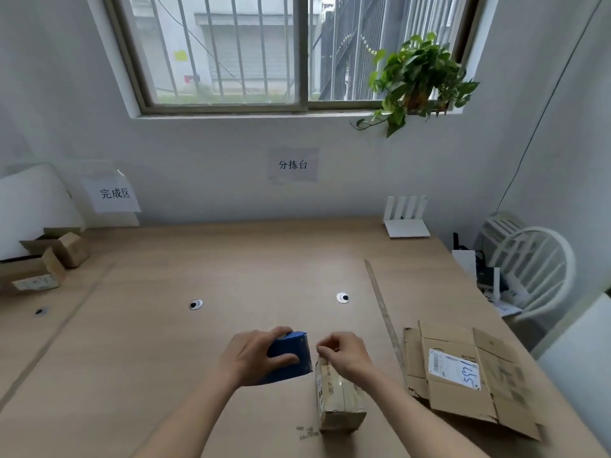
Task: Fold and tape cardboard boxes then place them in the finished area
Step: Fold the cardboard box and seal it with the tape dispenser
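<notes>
My left hand [256, 353] grips a blue tape dispenser [291, 357] just above the wooden table [165, 342], its toothed edge facing right. My right hand [344, 353] is right beside it with fingertips pinched together at the far end of a small folded cardboard box [340, 403]; clear tape there is too faint to make out. The box lies lengthways on the table under my right wrist. A flattened cardboard box [463, 375] with a white shipping label lies to the right.
Several small folded boxes [49, 259] sit at the far left under a paper sign [114, 195]. A long thin strip [383, 312] lies on the table. A white stand [406, 219] is at the back, a white chair [529, 269] at the right.
</notes>
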A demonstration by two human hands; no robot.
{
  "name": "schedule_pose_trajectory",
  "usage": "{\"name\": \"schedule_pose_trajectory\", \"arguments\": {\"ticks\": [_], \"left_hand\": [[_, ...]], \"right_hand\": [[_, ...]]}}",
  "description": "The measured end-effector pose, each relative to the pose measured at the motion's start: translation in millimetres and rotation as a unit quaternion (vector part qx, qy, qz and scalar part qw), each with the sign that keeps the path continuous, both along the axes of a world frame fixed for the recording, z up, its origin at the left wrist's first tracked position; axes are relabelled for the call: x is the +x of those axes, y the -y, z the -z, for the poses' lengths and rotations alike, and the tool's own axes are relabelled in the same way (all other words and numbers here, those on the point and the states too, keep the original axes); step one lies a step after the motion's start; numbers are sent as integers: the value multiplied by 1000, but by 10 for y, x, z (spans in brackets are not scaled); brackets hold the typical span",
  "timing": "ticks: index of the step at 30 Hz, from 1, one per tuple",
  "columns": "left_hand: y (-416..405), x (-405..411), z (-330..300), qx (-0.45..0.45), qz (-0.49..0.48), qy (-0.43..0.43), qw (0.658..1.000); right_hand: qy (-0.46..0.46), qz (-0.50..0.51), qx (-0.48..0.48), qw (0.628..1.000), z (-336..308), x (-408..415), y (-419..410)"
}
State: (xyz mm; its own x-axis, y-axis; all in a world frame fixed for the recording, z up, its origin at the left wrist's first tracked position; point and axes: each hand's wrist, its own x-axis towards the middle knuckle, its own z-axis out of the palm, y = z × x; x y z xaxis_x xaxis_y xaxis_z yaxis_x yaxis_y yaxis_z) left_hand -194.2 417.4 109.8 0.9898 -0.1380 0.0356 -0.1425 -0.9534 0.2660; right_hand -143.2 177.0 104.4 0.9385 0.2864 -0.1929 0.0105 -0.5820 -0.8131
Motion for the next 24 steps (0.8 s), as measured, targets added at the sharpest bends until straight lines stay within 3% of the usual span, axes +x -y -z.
{"name": "schedule_pose_trajectory", "arguments": {"ticks": [8, 12, 24], "left_hand": [[272, 130, 726, -20, 25, -147, 989], [202, 121, 862, 10, 22, -142, 990], [308, 177, 1025, 17, 14, -177, 984]], "right_hand": [[-128, 110, -6, 986, 902, 94, 1102], [-165, 75, -32, 983, 1113, 127, 1429], [-161, 89, -56, 981, 1298, 66, 1491]]}}
